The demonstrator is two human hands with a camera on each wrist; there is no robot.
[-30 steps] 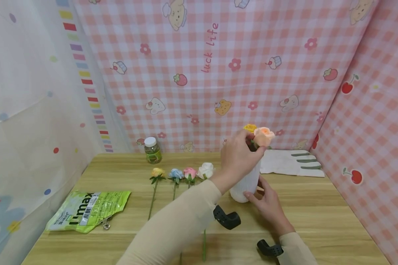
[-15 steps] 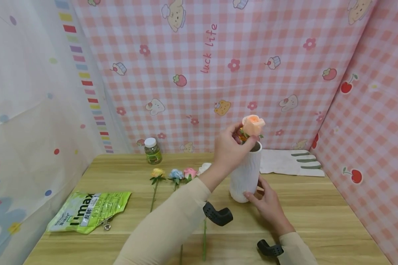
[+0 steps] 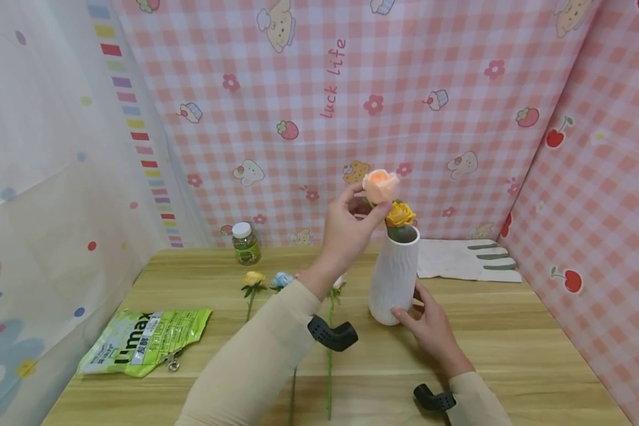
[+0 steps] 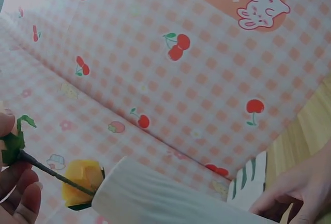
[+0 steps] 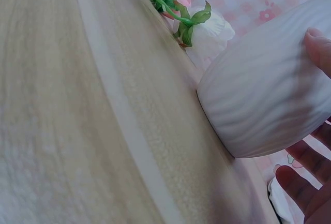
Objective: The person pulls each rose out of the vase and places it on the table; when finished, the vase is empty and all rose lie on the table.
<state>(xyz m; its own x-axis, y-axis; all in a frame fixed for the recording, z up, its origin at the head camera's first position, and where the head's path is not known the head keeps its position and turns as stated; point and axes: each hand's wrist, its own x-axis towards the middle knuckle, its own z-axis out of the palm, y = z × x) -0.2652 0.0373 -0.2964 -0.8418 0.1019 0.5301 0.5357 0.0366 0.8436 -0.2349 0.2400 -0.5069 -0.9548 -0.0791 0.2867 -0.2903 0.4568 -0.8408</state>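
Here right fingers (image 5: 296, 183) grip a vase (image 3: 391, 281), left fingers (image 4: 23, 199) a peach rose (image 3: 380, 186) whose stem (image 4: 56, 174) only the left wrist view bares.

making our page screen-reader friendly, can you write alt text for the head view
A person's left grip holds a peach rose up beside a yellow rose standing in a white vase, while the right grip holds the vase low down. More flowers, a green bag and a jar sit on the wooden table.

Fingers (image 4: 27, 203) hold flower (image 4: 12, 149); yellow rose (image 4: 84, 175) at mouth of white vase (image 4: 155, 198).
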